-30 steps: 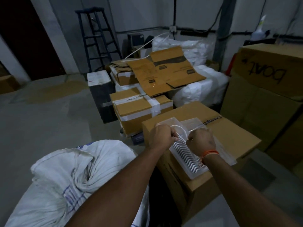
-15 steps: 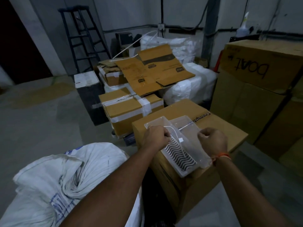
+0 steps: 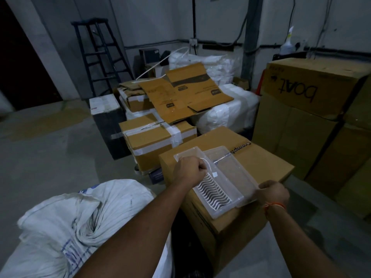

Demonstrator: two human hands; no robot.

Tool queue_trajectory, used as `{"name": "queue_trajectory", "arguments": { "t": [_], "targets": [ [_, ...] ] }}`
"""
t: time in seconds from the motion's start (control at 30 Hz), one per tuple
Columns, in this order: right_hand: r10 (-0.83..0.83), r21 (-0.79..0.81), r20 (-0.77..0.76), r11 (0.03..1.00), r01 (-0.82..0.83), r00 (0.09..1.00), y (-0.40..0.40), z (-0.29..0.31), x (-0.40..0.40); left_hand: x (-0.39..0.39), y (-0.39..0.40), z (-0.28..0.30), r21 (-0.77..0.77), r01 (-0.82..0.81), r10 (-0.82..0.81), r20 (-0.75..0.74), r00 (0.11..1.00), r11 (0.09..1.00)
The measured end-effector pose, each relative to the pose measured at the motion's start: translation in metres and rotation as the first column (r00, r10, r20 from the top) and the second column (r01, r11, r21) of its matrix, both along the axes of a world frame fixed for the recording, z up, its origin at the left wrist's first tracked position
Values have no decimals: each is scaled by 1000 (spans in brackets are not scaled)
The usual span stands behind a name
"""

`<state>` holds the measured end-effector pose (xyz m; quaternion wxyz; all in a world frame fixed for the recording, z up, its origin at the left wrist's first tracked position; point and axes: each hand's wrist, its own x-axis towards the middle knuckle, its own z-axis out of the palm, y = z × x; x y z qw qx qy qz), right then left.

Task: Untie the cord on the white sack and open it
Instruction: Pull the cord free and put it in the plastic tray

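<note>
The white woven sack (image 3: 60,227) lies at the lower left, its neck twisted and bunched; no cord shows on it. My left hand (image 3: 189,170) is a closed fist holding a thin white cord (image 3: 207,164) that loops over a clear plastic box (image 3: 186,155). This box rests on a cardboard carton (image 3: 267,163) and holds white wavy parts (image 3: 214,192). My right hand (image 3: 274,192), with an orange thread at the wrist, grips the near right edge of the box's clear lid (image 3: 236,171).
Taped cartons (image 3: 152,137) and flattened cardboard (image 3: 186,97) are piled behind. Tall boxes (image 3: 313,91) stand at the right. White wrapped bundles (image 3: 226,113) lie at the back. A dark stepladder (image 3: 98,57) leans by the wall. Bare concrete floor (image 3: 50,141) spreads to the left.
My right hand has moved away from my left hand, out to the lid's right edge. The left fist stays over the box with the cord.
</note>
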<state>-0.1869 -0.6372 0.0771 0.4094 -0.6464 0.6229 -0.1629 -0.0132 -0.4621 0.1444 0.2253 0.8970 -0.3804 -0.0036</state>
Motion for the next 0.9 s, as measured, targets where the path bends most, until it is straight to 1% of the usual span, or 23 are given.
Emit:
{"name": "queue_trajectory", "arguments": {
  "t": [0.07, 0.17, 0.2, 0.23, 0.27, 0.3, 0.33, 0.37, 0.4, 0.43, 0.47, 0.5, 0.53, 0.6, 0.67, 0.73, 0.8, 0.83, 0.87, 0.9],
  "targets": [
    [-45, -7, 88, 999, 46, 995, -4, 3, -5, 0, 1, 0, -24, -18, 17, -31, 999, 1000],
    [-71, -55, 282, 994, 91, 957, -4, 16, -12, 3, 0, 1, -112, -78, 64, -126, 990, 991],
    [-52, -98, 356, 991, 93, 933, 0, 23, -12, 3, 0, 1, -143, -95, 73, -157, 985, 985],
    [-6, -179, 406, 980, 86, 914, 5, 31, -12, 4, -1, 2, -174, -102, 70, -178, 982, 979],
    [69, -297, 425, 952, 67, 903, 11, 39, -12, 3, -3, 4, -210, -110, 66, -208, 976, 971],
    [160, -439, 415, 897, 43, 896, 17, 47, -12, 3, -5, 5, -257, -126, 57, -258, 964, 958],
    [256, -590, 377, 807, 17, 890, 22, 54, -12, 3, -7, 7, -317, -158, 45, -337, 940, 935],
    [349, -735, 309, 678, -11, 885, 28, 60, -14, 1, -9, 9, -382, -207, 28, -425, 905, 901],
    [432, -847, 233, 530, -36, 871, 32, 63, -15, -1, -11, 13, -424, -266, 17, -507, 862, 865],
    [493, -916, 158, 396, -59, 855, 37, 65, -16, -3, -14, 16, -452, -320, 6, -570, 822, 833],
    [529, -953, 92, 291, -79, 844, 42, 67, -18, -5, -16, 20, -466, -364, -1, -617, 787, 806],
    [544, -970, 31, 219, -106, 839, 49, 67, -20, -6, -18, 23, -473, -401, -12, -658, 753, 785],
    [547, -976, -22, 168, -136, 837, 54, 65, -21, -7, -19, 26, -471, -428, -23, -692, 721, 771],
    [563, -981, -88, 96, -170, 822, 64, 59, -22, -9, -20, 28, -468, -468, -55, -749, 660, 750],
    [603, -983, -123, 36, -181, 788, 74, 53, -23, -11, -17, 29, -476, -497, -92, -783, 615, 725],
    [627, -983, -150, -10, -185, 764, 84, 53, -25, -11, -13, 27, -473, -514, -76, -785, 615, 715],
    [653, -979, -166, -21, -202, 739, 93, 54, -27, -9, -10, 23, -445, -533, -27, -785, 619, 719],
    [660, -978, -152, 5, -207, 736, 98, 56, -28, -7, -8, 21, -438, -550, -20, -795, 607, 711],
    [658, -975, -119, 62, -211, 744, 104, 58, -29, -7, -6, 19, -435, -560, -27, -806, 592, 706],
    [646, -957, -60, 178, -227, 761, 112, 61, -30, -6, -4, 19, -438, -568, -43, -816, 576, 697]
  ]
}}
